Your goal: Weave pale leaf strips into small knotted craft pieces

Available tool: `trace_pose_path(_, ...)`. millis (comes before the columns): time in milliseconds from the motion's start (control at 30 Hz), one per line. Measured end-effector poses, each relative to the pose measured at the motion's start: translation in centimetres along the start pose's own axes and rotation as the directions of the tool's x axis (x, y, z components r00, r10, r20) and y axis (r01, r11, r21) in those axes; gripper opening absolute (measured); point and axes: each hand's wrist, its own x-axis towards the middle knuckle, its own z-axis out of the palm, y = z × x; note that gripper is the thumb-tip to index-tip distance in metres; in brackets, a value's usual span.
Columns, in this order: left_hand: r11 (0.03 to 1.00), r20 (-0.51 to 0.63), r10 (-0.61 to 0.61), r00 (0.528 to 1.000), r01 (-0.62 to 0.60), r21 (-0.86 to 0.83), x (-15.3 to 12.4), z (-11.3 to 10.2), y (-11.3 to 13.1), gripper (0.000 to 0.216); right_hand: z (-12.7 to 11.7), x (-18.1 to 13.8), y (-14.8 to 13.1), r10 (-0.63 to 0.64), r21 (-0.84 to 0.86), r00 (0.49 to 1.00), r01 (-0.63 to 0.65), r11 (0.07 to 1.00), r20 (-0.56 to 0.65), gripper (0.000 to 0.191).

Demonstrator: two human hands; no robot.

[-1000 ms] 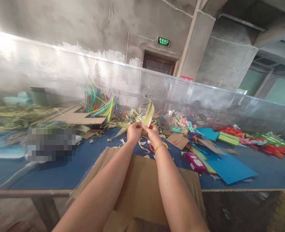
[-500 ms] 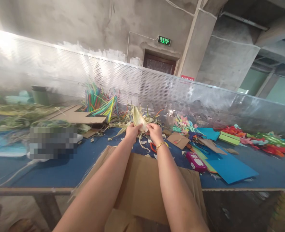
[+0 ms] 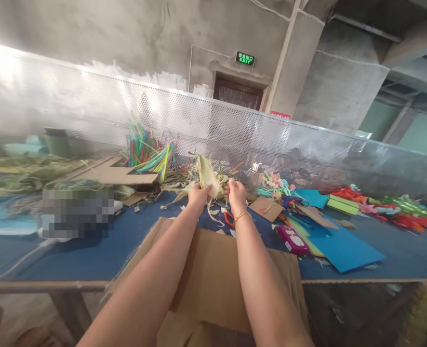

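Note:
A pale green corn husk (image 3: 206, 172) stands upright over the middle of the table, its broad end low and its tip pointing up. My left hand (image 3: 199, 195) is closed on the husk's lower edge, thumb in front. Just to the right, apart from the husk, my right hand (image 3: 237, 194) has its fingers curled together in a pinch; whatever is between them is too small to tell. Behind and below my hands lie loose husk strips (image 3: 179, 195). A cardboard sheet (image 3: 213, 270) lies under my forearms and hangs over the table's front edge.
Colourful pipe cleaners (image 3: 144, 152) rise from a cardboard box (image 3: 134, 178) at the left. A glass jar (image 3: 255, 178) stands behind my right hand. A purple pack (image 3: 293, 240) and blue sheets (image 3: 343, 248) lie at the right. A perforated metal screen (image 3: 184, 115) lines the back.
My right hand has let go of the husk's right edge and moved slightly right and up. My left hand keeps hold of the husk.

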Motion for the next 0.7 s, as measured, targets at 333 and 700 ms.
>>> trace_pose_path(333, 0.998, -0.108, 0.039, 0.993, -0.032, 0.062, 0.4, -0.4, -0.2, 0.021, 0.4, -0.5, -0.1, -0.09, -0.072, 0.993, 0.095, 0.993, 0.076, 0.013)
trace_pose_path(700, 0.897, -0.267, -0.191, 0.944, 0.058, -0.438, 0.2, -0.8, 1.6, 0.029, -0.2, -0.8, -2.3, 0.055, 0.49, 0.982, -0.14, 0.861, 0.183, 0.027)
